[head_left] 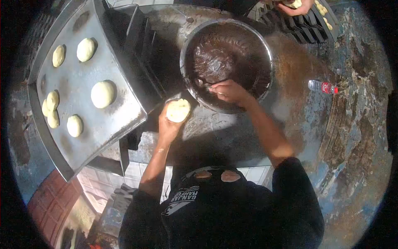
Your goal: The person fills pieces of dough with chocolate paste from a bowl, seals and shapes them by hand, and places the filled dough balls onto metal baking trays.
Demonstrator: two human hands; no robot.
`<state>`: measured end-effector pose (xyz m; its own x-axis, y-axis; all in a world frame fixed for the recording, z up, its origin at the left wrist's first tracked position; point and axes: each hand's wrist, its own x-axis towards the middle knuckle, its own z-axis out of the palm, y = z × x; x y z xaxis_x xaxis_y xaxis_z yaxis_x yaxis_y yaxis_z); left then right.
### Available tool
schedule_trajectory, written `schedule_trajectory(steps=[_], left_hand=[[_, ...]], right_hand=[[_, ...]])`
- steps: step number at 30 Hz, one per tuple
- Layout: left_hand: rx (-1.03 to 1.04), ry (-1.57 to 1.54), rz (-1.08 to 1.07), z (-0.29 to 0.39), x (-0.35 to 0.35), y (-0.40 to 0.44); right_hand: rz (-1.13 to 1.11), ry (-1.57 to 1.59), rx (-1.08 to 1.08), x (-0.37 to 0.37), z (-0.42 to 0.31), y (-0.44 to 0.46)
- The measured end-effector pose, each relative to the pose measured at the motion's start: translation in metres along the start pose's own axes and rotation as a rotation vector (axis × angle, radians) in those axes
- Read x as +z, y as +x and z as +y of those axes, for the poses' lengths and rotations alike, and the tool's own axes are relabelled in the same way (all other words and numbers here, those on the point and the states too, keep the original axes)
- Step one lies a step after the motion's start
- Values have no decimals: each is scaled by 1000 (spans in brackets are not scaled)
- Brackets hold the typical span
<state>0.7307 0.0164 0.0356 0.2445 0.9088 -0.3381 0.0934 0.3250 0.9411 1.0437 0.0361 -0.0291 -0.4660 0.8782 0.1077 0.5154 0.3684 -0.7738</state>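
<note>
While left grip (168,121) cups dough (178,110), right grip (229,92) (closure, contents unclear) sits right and far of it, at dark paste (215,62).

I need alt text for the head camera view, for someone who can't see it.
A person's left hand holds pale dough while the right hand reaches into a round bowl of dark mixture. At left, a metal tray carries dough pieces.

You stand in what looks like a small bakery workroom.
Dough rounds (102,94) dot a metal tray (76,79) on your left; before you, a wide bowl (182,62) of dark paste (215,64) sits on a worn, stained worktable (306,118).
</note>
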Motion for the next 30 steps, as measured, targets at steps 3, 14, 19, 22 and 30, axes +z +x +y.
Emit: schedule_trajectory(steps=[3,14,19,22,30], left_hand=[[11,-47,59,-19,4,7],[311,596,142,30,63,-13],[87,634,203,-13,48,-60],[36,151,53,-25,47,-89],[111,65,-303,-12,106,-202]], right_hand=[[80,290,-65,-19,-36,-2],[320,-473,279,53,-214,-67],[213,-351,295,64,-232,-144],[148,-446,380,79,-213,-174],[563,-392,340,91,-260,-188]])
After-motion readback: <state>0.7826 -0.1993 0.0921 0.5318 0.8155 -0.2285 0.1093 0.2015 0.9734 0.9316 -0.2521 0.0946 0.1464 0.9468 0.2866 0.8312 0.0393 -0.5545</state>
